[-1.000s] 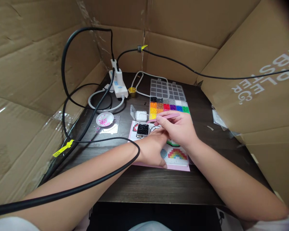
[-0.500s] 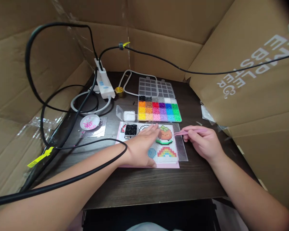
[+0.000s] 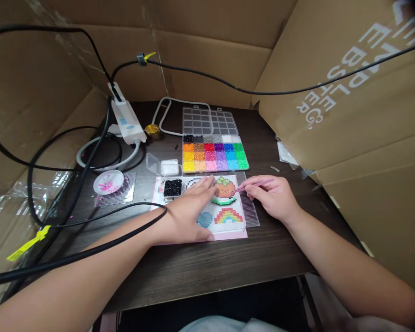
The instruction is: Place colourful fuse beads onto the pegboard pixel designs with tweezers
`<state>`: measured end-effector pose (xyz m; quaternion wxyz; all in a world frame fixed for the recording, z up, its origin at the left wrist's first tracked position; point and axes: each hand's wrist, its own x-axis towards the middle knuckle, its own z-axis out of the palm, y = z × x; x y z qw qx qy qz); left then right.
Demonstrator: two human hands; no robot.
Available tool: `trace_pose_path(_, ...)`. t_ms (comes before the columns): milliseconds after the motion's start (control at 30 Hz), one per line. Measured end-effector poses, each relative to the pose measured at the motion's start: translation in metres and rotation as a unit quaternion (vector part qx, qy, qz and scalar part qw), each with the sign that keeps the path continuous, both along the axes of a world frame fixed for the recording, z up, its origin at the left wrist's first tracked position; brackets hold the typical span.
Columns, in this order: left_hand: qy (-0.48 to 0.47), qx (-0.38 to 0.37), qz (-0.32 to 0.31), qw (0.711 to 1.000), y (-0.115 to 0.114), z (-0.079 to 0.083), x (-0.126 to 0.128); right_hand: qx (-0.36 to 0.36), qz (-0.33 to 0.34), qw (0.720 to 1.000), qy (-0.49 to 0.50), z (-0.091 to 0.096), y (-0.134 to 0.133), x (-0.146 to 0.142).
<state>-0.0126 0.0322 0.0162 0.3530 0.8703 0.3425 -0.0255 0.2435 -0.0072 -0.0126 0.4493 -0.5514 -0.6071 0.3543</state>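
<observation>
Spread flat on the pattern sheet (image 3: pixel 228 229), my left hand (image 3: pixel 186 214) presses it down with the fingers apart. My right hand (image 3: pixel 271 196) pinches pink tweezers (image 3: pixel 257 183), whose tips reach the lower right part of an orange fruit design (image 3: pixel 224 189) with green and black edging. Whether a bead sits in the tips is too small to tell. Below that design lies a rainbow pattern (image 3: pixel 228 216). A small square box of black beads (image 3: pixel 173 187) stands on the sheet beside my left hand. A clear pegboard (image 3: pixel 251 214) pokes out from under the sheet's right side.
Behind the sheet lies an open bead case (image 3: pixel 216 154) with many colours. A box of white beads (image 3: pixel 169 167), a dish of pink beads (image 3: pixel 109 182) and a gold cup (image 3: pixel 152 131) stand leftward. Black cables from a power strip (image 3: pixel 126 117) cross over my left forearm. Cardboard walls surround the table.
The camera view has shifted, so everything sits further left. The tweezers have moved from the design's right side in over its lower right part. My left hand stays on the sheet.
</observation>
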Motion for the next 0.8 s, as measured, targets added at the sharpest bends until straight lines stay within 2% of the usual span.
trace_pose_path(433,0.024,0.003,0.001,1.0,-0.001,0.003,0.003,-0.003,0.03,1.0,0.006,0.004,0.0,-0.002)
trace_pose_path(800,0.017,0.005,0.0,1.0,-0.001,0.001,0.001,0.004,0.011,0.999,0.052,-0.007,0.002,0.008)
